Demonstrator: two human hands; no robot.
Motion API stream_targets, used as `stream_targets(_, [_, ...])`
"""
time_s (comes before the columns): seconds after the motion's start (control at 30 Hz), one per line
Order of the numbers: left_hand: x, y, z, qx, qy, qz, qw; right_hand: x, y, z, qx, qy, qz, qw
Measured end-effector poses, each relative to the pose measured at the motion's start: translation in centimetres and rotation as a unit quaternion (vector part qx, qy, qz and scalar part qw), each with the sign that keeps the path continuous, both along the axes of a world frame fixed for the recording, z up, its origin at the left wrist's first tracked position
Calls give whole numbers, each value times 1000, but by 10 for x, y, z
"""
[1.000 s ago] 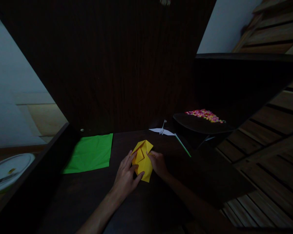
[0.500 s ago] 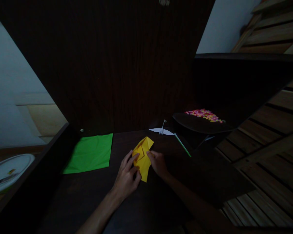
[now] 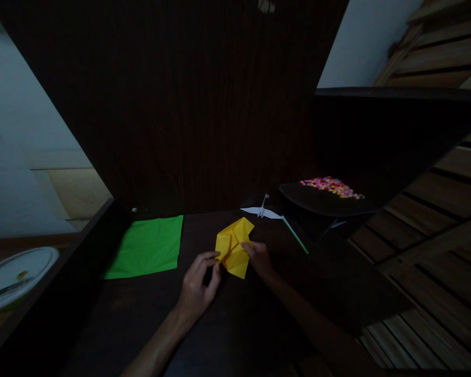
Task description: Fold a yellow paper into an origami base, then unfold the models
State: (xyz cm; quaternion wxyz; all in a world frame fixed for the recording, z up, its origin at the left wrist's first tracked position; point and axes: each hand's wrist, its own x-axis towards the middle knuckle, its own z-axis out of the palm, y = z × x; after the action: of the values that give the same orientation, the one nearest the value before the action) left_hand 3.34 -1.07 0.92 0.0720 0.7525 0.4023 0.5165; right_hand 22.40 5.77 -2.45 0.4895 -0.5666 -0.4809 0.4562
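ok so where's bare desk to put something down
Bare desk lies near the front edge, below the green sheet, and right of the right hand. It is crowded around the yellow paper and white crane.

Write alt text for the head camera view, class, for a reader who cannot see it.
Two bare hands fold a yellow paper on a dark table: the left hand pinches its near left edge, the right hand its right side. A flat green sheet lies to the left, a white paper crane behind.
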Motion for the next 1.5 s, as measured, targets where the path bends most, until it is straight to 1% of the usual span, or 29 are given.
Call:
stream_targets(0.1, [-2,1,2,-16,-56,42,997,2,1,3,-15,36,4,999])
stream_targets(0.17, [-4,3,3,-41,-99,77,991,3,2,5,-32,57,8,998])
stream_targets(0.23, [-6,6,5,-91,-164,113,976,3,3,7,-46,75,10,996])
stream_targets(0.33, [-9,11,5,-167,-255,154,940,4,4,11,-55,97,10,994])
stream_targets(0.37, [-11,13,4,-184,-273,162,930,4,4,12,-56,104,9,993])
stream_targets(0.47, [-17,20,-2,-220,-297,174,913,5,4,14,-55,117,1,992])
stream_targets(0.53, [-21,25,-6,-241,-308,172,904,5,4,15,-54,118,-1,992])
stream_targets(0.63, [-26,31,-10,-256,-314,162,900,6,4,16,-49,108,15,993])
stream_targets(0.73, [-26,32,-10,-248,-318,149,903,7,4,16,-43,92,39,994])
stream_targets(0.8, [-25,30,-7,-235,-312,137,910,8,4,15,-41,80,56,994])
stream_targets(0.87, [-23,27,-3,-214,-268,128,931,10,4,14,-41,68,74,994])
stream_targets(0.93, [-20,23,0,-199,-196,122,952,12,3,13,-43,52,92,993])
stream_targets(1.0, [-17,20,0,-206,-142,113,962,13,3,14,-43,35,106,993])
stream_targets(1.03, [-16,20,0,-218,-132,105,961,13,2,14,-41,28,112,992])
stream_targets(1.13, [-15,20,-3,-257,-147,67,953,14,1,16,-37,12,130,991])
stream_targets(1.23, [-18,24,-7,-304,-221,38,926,16,1,18,-39,9,146,988])
stream_targets(1.3, [-20,26,-8,-318,-262,37,910,18,2,19,-44,10,151,987])
stream_targets(1.5, [-26,35,-9,-313,-353,46,880,28,5,26,-69,36,169,983])
